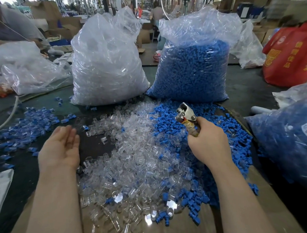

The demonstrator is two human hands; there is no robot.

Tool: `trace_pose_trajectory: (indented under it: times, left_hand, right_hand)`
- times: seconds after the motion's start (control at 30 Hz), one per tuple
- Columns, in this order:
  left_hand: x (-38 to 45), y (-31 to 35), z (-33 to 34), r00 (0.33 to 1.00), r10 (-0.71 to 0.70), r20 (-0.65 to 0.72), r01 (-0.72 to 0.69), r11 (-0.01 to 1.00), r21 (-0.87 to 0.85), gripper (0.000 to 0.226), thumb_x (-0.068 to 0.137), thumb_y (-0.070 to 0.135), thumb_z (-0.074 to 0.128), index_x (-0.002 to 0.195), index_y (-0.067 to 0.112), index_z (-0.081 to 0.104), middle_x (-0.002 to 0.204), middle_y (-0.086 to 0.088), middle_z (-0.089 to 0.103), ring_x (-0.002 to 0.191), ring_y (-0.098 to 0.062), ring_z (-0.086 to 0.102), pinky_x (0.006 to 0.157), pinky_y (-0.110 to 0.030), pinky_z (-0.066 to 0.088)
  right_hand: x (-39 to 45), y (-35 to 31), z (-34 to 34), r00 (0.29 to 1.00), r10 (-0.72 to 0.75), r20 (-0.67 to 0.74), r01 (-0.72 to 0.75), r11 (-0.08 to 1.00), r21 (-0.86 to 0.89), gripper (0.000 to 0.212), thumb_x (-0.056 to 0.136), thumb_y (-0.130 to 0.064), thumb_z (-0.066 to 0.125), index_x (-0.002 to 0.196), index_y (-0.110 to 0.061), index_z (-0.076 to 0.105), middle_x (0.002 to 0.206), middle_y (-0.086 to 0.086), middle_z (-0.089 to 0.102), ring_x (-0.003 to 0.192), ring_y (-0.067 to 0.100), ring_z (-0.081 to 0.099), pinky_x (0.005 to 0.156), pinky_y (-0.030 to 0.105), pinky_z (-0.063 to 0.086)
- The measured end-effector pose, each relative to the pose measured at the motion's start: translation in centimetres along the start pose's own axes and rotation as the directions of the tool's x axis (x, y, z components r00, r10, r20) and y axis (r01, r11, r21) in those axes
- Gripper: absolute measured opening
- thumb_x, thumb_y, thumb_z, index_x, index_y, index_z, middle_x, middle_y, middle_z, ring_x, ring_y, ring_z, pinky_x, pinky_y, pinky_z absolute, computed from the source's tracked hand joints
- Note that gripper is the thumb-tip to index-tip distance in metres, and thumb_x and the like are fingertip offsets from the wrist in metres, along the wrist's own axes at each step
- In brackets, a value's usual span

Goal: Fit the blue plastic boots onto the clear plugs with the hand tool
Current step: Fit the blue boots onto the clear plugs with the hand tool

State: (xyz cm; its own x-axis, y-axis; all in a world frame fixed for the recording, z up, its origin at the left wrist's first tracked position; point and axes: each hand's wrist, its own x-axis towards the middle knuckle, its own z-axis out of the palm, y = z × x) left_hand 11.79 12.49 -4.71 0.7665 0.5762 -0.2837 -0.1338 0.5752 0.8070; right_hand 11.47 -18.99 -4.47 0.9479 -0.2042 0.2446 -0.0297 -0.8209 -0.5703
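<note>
A metal hand tool (185,115) stands gripped in a worker's right hand (207,142) above loose blue boots (225,130) and clear plugs (131,152) heaped on the table (244,87), while the left hand (60,148) hovers spread, palm up, holding nothing, before two bulging plastic bags (104,65).

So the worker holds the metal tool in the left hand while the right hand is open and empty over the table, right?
Not quite: the sides are swapped. The head view shows the right hand gripping the hand tool above the loose blue boots, while the left hand is open and empty, palm up.
</note>
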Motion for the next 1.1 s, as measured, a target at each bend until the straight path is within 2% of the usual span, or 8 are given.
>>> trace_pose_trajectory:
  times: [0.1, 0.23, 0.3, 0.4, 0.53, 0.6, 0.83, 1.1]
  left_hand:
    - [-1.7, 0.1, 2.0, 0.994, 0.065, 0.085, -0.098, 0.873, 0.478, 0.014, 0.091, 0.012, 0.065, 0.096, 0.024, 0.069, 0.096, 0.003, 0.070, 0.087, -0.009, 0.063, 0.077, -0.027, 0.049]
    - [-3.2, -1.2, 3.2, 0.955, 0.066, 0.289, -0.289, 0.438, 0.851, 0.007, 0.089, 0.020, 0.070, 0.090, 0.026, 0.069, 0.089, 0.007, 0.066, 0.078, -0.006, 0.058, 0.066, -0.024, 0.041]
    - [-3.9, -1.6, 3.7, 0.938, 0.037, 0.345, -0.341, 0.275, 0.899, 0.005, 0.087, 0.025, 0.071, 0.087, 0.027, 0.067, 0.087, 0.006, 0.069, 0.078, -0.011, 0.063, 0.069, -0.031, 0.047]
    - [-4.3, -2.5, 4.5, 0.911, -0.048, 0.411, -0.398, 0.165, 0.902, 0.010, 0.086, 0.035, 0.071, 0.086, 0.028, 0.063, 0.085, 0.007, 0.067, 0.081, -0.015, 0.064, 0.075, -0.033, 0.053]
    - [-4.7, -3.4, 5.3, 0.882, -0.167, 0.441, -0.456, -0.060, 0.888, 0.036, 0.092, 0.052, 0.058, 0.118, 0.028, 0.061, 0.121, -0.005, 0.061, 0.097, -0.023, 0.065, 0.094, -0.042, 0.052]
    - [-4.6, -3.4, 5.4, 0.875, -0.161, 0.457, -0.470, -0.055, 0.881, 0.035, 0.093, 0.047, 0.057, 0.123, 0.030, 0.061, 0.126, -0.008, 0.058, 0.093, -0.020, 0.065, 0.094, -0.039, 0.052]
    - [-4.5, -3.3, 5.1, 0.860, -0.098, 0.501, -0.497, 0.062, 0.866, 0.009, 0.087, 0.035, 0.071, 0.094, 0.031, 0.067, 0.091, 0.008, 0.068, 0.078, -0.009, 0.063, 0.065, -0.027, 0.047]
    - [-5.0, -3.2, 5.3, 0.851, -0.009, 0.524, -0.512, 0.198, 0.836, 0.023, 0.077, 0.045, 0.079, 0.092, 0.032, 0.069, 0.082, 0.008, 0.066, 0.070, -0.008, 0.062, 0.057, -0.026, 0.043]
  right_hand:
    - [0.1, 0.0, -0.1, 0.997, 0.073, -0.026, -0.076, 0.985, -0.153, 0.011, 0.086, -0.024, 0.054, 0.079, -0.024, 0.045, 0.066, -0.004, 0.051, 0.057, 0.015, 0.045, 0.047, 0.028, 0.026]
    - [0.0, 0.1, -0.1, 0.987, 0.157, -0.021, -0.156, 0.945, -0.286, 0.024, 0.087, -0.024, 0.055, 0.073, -0.023, 0.037, 0.068, -0.002, 0.046, 0.056, 0.014, 0.039, 0.050, 0.031, 0.027]
    - [-0.1, 0.2, -0.2, 0.983, 0.181, -0.023, -0.179, 0.928, -0.328, 0.023, 0.087, -0.025, 0.056, 0.073, -0.021, 0.038, 0.068, -0.002, 0.047, 0.056, 0.015, 0.039, 0.052, 0.031, 0.029]
    - [-0.1, 0.1, -0.2, 0.975, 0.218, -0.032, -0.215, 0.910, -0.355, 0.014, 0.086, -0.025, 0.058, 0.085, -0.017, 0.046, 0.078, 0.001, 0.052, 0.057, 0.017, 0.039, 0.055, 0.031, 0.031]
    - [-0.2, 0.2, -0.2, 0.968, 0.248, 0.031, -0.214, 0.887, -0.410, 0.020, 0.088, -0.029, 0.060, 0.097, -0.016, 0.047, 0.105, 0.007, 0.057, 0.071, 0.025, 0.046, 0.062, 0.033, 0.036]
    - [-0.1, 0.2, 0.0, 0.966, 0.252, 0.063, -0.203, 0.884, -0.421, 0.020, 0.088, -0.030, 0.061, 0.094, -0.018, 0.046, 0.103, 0.005, 0.053, 0.068, 0.024, 0.044, 0.062, 0.033, 0.036]
    - [0.0, 0.5, 0.3, 0.980, 0.192, 0.047, -0.158, 0.903, -0.399, 0.019, 0.086, -0.029, 0.062, 0.087, -0.020, 0.045, 0.079, -0.002, 0.039, 0.056, 0.017, 0.036, 0.057, 0.032, 0.032]
    - [0.2, 0.6, 0.5, 0.991, 0.103, 0.080, -0.067, 0.926, -0.371, 0.017, 0.087, -0.033, 0.062, 0.088, -0.024, 0.047, 0.076, -0.007, 0.030, 0.065, 0.022, 0.043, 0.060, 0.033, 0.035]
